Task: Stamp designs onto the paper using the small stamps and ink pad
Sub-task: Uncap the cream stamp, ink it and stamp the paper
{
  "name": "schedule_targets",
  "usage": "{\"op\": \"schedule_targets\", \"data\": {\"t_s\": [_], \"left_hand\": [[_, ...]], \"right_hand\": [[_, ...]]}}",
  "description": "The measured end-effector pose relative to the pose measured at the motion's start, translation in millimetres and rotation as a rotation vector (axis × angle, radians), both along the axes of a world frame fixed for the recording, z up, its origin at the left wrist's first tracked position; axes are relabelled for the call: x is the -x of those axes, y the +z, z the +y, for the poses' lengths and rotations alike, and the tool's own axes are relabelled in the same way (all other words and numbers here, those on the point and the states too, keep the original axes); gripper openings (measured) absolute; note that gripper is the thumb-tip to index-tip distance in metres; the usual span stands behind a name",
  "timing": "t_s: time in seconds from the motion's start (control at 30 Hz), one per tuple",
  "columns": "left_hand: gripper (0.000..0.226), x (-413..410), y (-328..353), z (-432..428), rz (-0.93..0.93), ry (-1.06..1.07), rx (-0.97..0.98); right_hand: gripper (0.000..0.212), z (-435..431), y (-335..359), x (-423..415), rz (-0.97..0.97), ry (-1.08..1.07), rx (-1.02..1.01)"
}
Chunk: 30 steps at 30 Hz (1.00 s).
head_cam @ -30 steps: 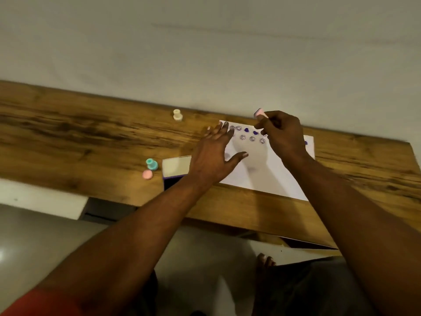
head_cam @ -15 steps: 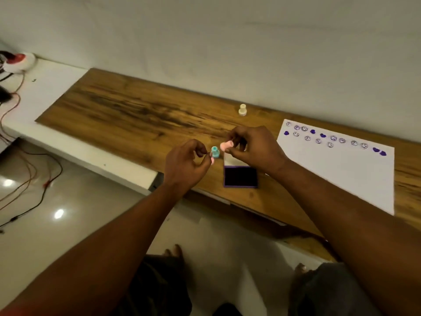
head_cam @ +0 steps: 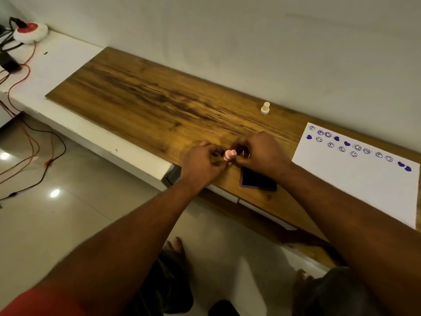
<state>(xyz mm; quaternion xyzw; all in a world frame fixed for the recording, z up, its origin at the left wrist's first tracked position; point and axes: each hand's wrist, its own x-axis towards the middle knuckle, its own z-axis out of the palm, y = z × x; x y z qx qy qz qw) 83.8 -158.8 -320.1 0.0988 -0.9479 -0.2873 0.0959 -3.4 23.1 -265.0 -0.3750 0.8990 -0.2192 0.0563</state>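
Note:
A small pink stamp [head_cam: 229, 154] is held just above the wooden board, left of the open dark ink pad [head_cam: 258, 181]. My right hand [head_cam: 259, 153] pinches its narrow end. My left hand [head_cam: 202, 160] has its fingertips closed on its wide end. The white paper [head_cam: 360, 179] lies to the right, with a row of purple smiley and heart prints along its far edge. A cream stamp [head_cam: 265, 108] stands upright near the wall. The ink pad's lid and the teal stamp are hidden behind my hands.
The wooden board [head_cam: 141, 96] rests on a white ledge [head_cam: 68, 60] against the wall. At far left are a white and red socket block [head_cam: 30, 33] and cables trailing to the tiled floor. My feet show below the ledge.
My right hand carried the pink stamp from over the paper to the left of the ink pad. My left hand left the paper and met it. The teal stamp is no longer visible.

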Motion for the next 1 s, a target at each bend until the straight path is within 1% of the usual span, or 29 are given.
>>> {"op": "schedule_targets", "data": {"t_s": [0.13, 0.33, 0.47, 0.67, 0.77, 0.83, 0.87, 0.93, 1.0], "left_hand": [[0.038, -1, 0, 0, 0.011, -0.002, 0.003], [0.033, -1, 0, 1, 0.013, -0.004, 0.031], [0.031, 0, 0, 3, 0.002, -0.009, 0.023], [0.036, -1, -2, 4, 0.022, -0.032, 0.056], [0.037, -1, -3, 4, 0.033, -0.027, 0.066], [0.038, -1, -4, 4, 0.049, -0.018, 0.063], [0.038, -1, -4, 4, 0.053, -0.011, 0.062], [0.038, 0, -5, 4, 0.044, -0.002, 0.062], [0.041, 1, -6, 2, 0.032, -0.014, 0.057]], "right_hand": [[0.028, -5, -3, 0, 0.035, 0.018, -0.071], [0.032, -13, 2, 0, 0.108, 0.063, -0.193], [0.029, -20, 3, -3, 0.168, 0.107, -0.298], [0.029, -23, 6, -4, 0.158, 0.101, -0.341], [0.033, -17, 10, -4, 0.212, 0.157, -0.296], [0.037, -12, 16, -2, 0.285, 0.17, -0.169], [0.038, -10, 20, 1, 0.305, 0.143, -0.098], [0.036, -6, 23, 16, 0.307, 0.008, 0.031], [0.032, 3, 20, 38, 0.267, -0.197, 0.072]]}}
